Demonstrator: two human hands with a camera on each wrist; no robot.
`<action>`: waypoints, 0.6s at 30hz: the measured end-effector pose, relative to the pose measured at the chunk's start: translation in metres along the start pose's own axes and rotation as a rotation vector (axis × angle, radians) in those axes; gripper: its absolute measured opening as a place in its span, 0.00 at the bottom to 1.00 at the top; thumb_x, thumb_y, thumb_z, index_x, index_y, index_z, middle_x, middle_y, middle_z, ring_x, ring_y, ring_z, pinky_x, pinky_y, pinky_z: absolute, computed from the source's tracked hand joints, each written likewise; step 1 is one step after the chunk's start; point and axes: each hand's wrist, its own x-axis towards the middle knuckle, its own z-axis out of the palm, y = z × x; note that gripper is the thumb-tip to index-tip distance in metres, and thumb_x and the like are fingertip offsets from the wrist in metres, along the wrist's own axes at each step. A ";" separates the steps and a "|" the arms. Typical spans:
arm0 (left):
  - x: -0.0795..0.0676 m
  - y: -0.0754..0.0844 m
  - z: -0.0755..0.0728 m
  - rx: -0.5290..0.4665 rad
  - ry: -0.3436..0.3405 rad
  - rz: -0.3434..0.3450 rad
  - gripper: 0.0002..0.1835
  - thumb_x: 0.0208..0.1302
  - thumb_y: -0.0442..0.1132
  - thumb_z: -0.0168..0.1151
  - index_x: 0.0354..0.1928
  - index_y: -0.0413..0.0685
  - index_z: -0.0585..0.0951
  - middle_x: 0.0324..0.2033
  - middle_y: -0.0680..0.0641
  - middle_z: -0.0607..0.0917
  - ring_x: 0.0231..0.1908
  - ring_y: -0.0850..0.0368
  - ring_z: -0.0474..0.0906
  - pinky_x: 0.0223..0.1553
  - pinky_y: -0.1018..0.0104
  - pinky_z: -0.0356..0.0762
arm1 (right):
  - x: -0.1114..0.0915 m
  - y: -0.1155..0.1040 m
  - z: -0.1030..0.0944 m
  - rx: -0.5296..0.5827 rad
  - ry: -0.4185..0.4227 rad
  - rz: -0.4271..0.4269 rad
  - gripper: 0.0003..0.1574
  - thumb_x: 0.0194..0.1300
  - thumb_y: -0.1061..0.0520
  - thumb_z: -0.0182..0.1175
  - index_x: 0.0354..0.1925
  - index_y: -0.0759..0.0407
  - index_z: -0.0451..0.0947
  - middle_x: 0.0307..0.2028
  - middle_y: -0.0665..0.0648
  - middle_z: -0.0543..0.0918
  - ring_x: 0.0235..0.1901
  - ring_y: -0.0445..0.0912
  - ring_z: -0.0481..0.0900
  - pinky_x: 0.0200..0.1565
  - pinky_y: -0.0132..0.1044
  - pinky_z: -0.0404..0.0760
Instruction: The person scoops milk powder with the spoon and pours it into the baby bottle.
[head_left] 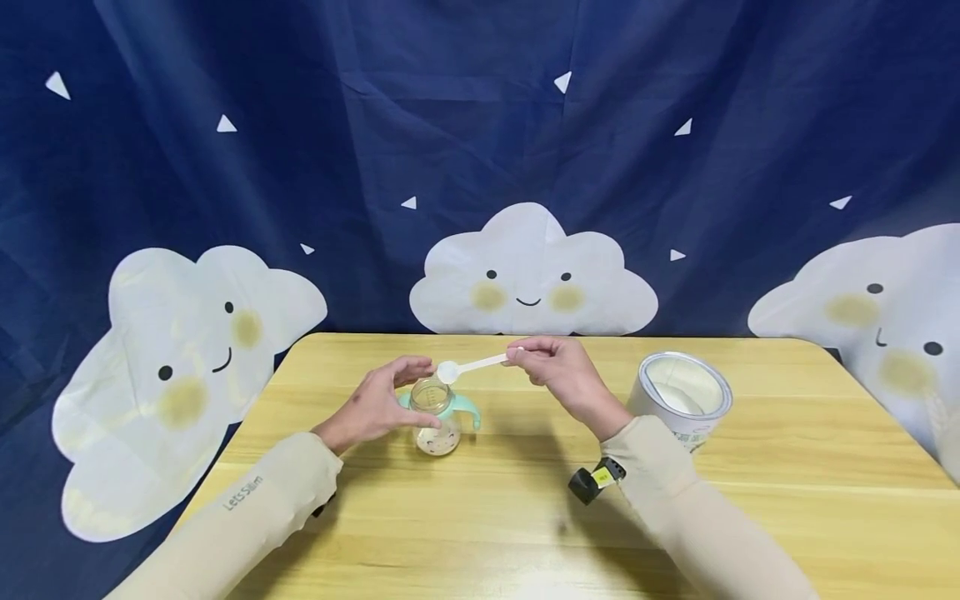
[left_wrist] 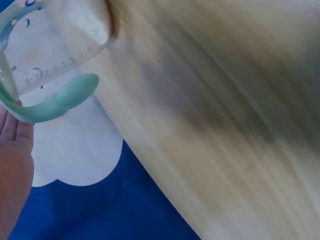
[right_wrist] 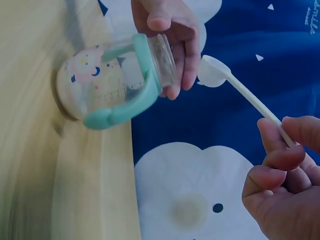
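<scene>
A clear baby bottle [head_left: 437, 440] with a mint-green collar and two handles [right_wrist: 120, 110] stands uncapped on the table, pale powder at its bottom. My left hand [head_left: 378, 407] is cupped beside the neck, its thumb and fingers spread, with fingers behind the neck in the right wrist view. Between thumb and fingertips, my right hand [head_left: 558, 371] pinches the thin handle of a white measuring scoop [head_left: 448, 372]. The scoop's bowl is just above the bottle's open mouth in the head view. Most of the left hand is outside the left wrist view.
On the right of the wooden table [head_left: 480, 517], an opened tin [head_left: 681, 398] stands near my right forearm, with white powder inside. A dark blue curtain [head_left: 480, 108] with cloud faces hangs behind the table's far edge.
</scene>
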 end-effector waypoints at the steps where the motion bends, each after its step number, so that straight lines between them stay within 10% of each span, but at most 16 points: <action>1: 0.001 0.001 0.000 -0.009 0.000 0.005 0.47 0.40 0.42 0.86 0.65 0.40 0.73 0.60 0.40 0.80 0.62 0.44 0.74 0.65 0.45 0.69 | 0.000 0.000 -0.003 0.001 0.000 0.000 0.16 0.67 0.60 0.64 0.46 0.73 0.82 0.29 0.50 0.87 0.22 0.39 0.65 0.26 0.27 0.63; 18: 0.018 0.025 0.000 -0.099 -0.036 0.034 0.47 0.44 0.40 0.84 0.66 0.36 0.71 0.62 0.40 0.78 0.65 0.44 0.71 0.67 0.51 0.68 | -0.010 -0.017 -0.051 -0.131 0.050 0.070 0.16 0.67 0.53 0.65 0.46 0.64 0.83 0.32 0.49 0.88 0.23 0.40 0.65 0.30 0.30 0.64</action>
